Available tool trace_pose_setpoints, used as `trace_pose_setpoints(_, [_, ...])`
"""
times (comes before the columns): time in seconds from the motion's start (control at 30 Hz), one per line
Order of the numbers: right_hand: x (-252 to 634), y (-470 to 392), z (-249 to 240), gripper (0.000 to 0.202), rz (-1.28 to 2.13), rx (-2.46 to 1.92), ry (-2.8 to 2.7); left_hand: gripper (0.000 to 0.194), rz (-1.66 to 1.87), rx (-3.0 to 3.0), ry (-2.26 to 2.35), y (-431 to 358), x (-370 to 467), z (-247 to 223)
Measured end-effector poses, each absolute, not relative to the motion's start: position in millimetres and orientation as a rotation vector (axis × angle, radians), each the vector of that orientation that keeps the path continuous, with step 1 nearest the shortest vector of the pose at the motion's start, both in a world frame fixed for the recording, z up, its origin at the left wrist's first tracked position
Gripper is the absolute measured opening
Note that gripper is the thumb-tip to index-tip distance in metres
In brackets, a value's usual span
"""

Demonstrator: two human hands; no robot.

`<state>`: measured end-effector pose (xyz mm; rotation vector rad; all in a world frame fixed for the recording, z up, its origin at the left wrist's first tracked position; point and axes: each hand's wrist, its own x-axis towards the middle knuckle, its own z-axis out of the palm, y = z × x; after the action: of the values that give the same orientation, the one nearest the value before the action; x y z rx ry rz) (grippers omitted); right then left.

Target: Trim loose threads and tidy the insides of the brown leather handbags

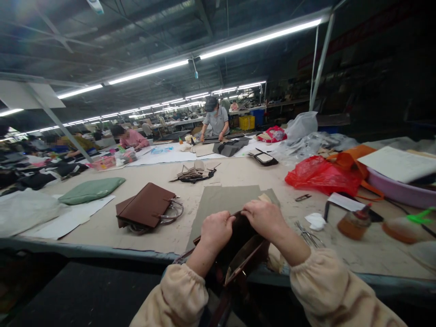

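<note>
A dark brown handbag [247, 254] sits at the table's near edge, its mouth facing me. My left hand [217, 230] pinches the far rim of the bag, fingers curled over it. Close beside it, my right hand [264, 219] grips the same rim with thumb and fingers pressed together. The bag's dark inside shows between my wrists, while its lower part is lost in shadow. Beneath and beyond the bag lies a grey-green sheet [218, 204]. Another brown handbag [146, 206] with wrapped handles lies to the left.
Scissors [308, 234], crumpled white tissue [315, 221] and a glue bottle [354, 222] are at the right. Farther right are a red plastic bag [320, 175] and a purple basin [402, 186]. A green pouch [91, 190] lies left. Across the table, a person [216, 120] works.
</note>
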<state>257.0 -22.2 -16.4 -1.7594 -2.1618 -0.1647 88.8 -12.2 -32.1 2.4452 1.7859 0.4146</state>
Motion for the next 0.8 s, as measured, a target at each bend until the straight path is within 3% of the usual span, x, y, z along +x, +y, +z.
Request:
trace_pose_setpoints(0.17, [256, -21, -17, 0.019, -0.167, -1.752, -2.161, 0.029, 0.689, 2.357, 1.526, -7, 87, -37])
trace_pose_setpoints(0.4, [257, -21, -16, 0.022, -0.174, -1.735, -2.173, 0.025, 0.802, 2.336, 1.560, -6, 91, -38])
trace_pose_setpoints(0.57, [259, -23, -15, 0.021, -0.159, -1.716, -2.195, 0.038, 0.711, 2.142, 1.519, 8, 90, -31])
trace_pose_setpoints(0.8, [260, -28, -13, 0.023, -0.085, -1.696, -2.226, 0.027, 0.602, 1.744, 1.320, 15, 85, -18])
